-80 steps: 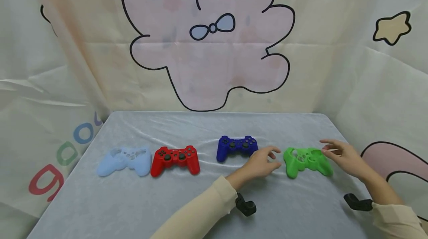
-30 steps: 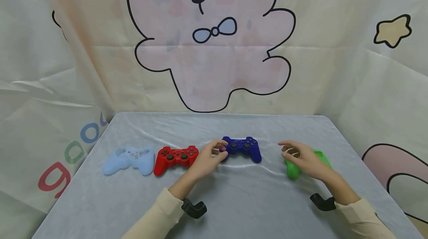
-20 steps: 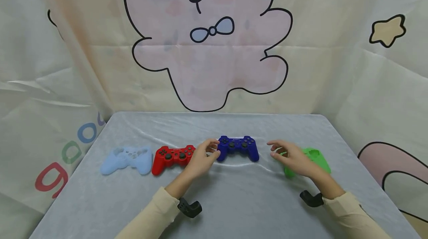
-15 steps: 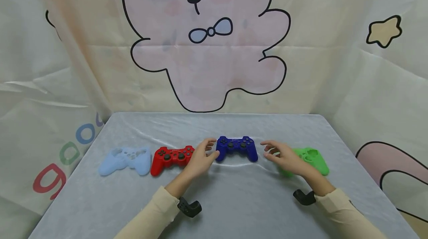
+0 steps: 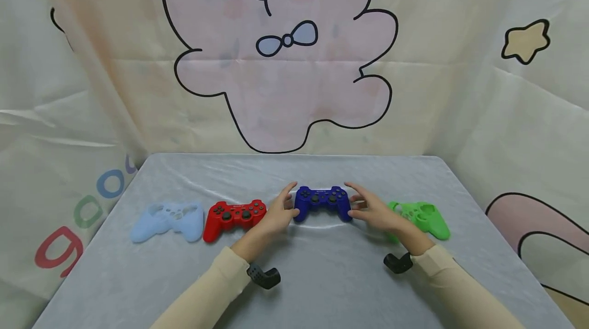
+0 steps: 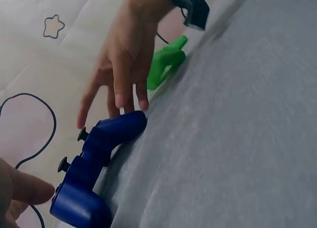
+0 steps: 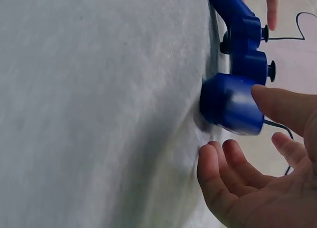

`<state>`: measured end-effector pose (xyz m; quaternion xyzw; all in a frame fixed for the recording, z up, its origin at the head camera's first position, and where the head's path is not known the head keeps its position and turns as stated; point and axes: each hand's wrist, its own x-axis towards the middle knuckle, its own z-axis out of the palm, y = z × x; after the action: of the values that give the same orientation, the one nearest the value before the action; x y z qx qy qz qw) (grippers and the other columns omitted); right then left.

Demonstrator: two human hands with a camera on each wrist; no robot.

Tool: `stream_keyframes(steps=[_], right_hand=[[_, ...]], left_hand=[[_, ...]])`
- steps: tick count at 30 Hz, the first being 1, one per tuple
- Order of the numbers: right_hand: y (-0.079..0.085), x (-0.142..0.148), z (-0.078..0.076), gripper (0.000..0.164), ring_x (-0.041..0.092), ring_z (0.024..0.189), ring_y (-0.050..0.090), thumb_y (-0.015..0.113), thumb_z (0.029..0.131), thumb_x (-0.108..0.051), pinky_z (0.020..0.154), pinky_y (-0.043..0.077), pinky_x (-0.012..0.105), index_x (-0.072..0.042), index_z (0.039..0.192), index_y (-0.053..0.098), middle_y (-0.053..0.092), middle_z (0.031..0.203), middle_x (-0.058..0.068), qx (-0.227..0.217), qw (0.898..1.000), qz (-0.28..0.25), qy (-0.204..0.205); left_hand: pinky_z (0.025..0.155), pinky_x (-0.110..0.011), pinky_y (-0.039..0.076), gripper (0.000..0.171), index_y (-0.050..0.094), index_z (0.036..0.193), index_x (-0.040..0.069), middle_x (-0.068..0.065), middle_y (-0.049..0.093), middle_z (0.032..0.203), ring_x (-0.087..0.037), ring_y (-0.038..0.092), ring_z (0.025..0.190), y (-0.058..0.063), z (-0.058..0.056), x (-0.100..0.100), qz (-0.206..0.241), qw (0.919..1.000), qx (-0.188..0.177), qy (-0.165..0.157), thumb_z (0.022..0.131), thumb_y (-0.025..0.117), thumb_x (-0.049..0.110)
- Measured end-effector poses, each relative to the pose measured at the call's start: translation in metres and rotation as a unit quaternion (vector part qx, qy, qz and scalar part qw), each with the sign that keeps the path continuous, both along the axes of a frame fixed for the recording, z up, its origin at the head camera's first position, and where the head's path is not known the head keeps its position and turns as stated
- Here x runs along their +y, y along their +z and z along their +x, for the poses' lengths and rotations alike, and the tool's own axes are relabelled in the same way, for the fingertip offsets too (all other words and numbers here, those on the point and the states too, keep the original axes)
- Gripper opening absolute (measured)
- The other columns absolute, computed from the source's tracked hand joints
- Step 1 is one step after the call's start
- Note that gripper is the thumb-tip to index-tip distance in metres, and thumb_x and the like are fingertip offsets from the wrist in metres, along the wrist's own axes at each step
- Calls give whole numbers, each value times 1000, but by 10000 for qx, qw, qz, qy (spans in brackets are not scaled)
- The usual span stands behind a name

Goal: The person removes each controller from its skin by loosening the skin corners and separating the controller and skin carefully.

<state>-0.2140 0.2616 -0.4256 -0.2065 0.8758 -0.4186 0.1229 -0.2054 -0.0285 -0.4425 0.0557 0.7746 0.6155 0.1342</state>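
Observation:
A dark blue game controller point(image 5: 323, 198) lies on the cloth in the middle of the table, sticks facing up. My left hand point(image 5: 277, 213) is at its left side, with the thumb close to the left grip. On the other side my right hand point(image 5: 374, 212) spreads its fingers around the right grip. The right wrist view shows that thumb point(image 7: 282, 107) by the grip's end, its other fingers apart from the controller point(image 7: 230, 102). Whether either thumb touches it, I cannot tell. Neither hand is gripping it.
To the left lie a red controller point(image 5: 233, 216) and a pale blue controller cover point(image 5: 171, 220). A green controller cover point(image 5: 428, 218) lies to the right, partly behind my right hand and wrist. Grey cloth covers the table point(image 5: 322, 278); patterned curtains hang behind and beside it.
My left hand has come leftward across to the blue controller's left side. My right hand has moved left from the green cover to its right side. The controllers and covers stay in place.

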Motion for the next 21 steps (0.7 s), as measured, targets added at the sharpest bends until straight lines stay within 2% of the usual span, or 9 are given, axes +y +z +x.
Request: stream_keyframes(steps=[3, 10, 16, 21], right_hand=[[-3, -4, -6, 73, 50, 124, 55, 63, 97, -3, 101, 50, 55, 0, 158, 23, 44, 143, 38, -155, 9998, -80, -50], [-6, -7, -11, 68, 52, 129, 52, 61, 99, -5, 94, 54, 48, -4, 158, 28, 43, 146, 38, -572, 9978, -230, -255], [-8, -7, -12, 65, 52, 133, 49, 61, 99, -5, 94, 54, 44, -6, 158, 32, 44, 147, 37, -748, 9959, -441, -252], [-8, -6, -14, 65, 48, 129, 55, 60, 100, -5, 92, 55, 38, -3, 158, 30, 49, 143, 37, -823, 9947, -590, -161]], left_hand=[[113, -56, 41, 73, 34, 159, 19, -29, 31, 160, -44, 42, 144, -1, -4, 1, 277, 9993, -192, 132, 94, 53, -9], [115, -51, 39, 74, 41, 155, 14, -29, 36, 158, -40, 42, 145, -3, -10, 7, 512, 9976, -342, 309, 88, 48, -16], [113, -48, 41, 71, 45, 153, 12, -25, 46, 153, -36, 50, 138, -5, -13, 8, 394, 9984, -315, 251, 89, 50, -17], [107, -43, 48, 68, 49, 151, 15, -23, 50, 151, -33, 55, 133, -6, -15, 8, 193, 9992, -281, 219, 90, 56, -15]])
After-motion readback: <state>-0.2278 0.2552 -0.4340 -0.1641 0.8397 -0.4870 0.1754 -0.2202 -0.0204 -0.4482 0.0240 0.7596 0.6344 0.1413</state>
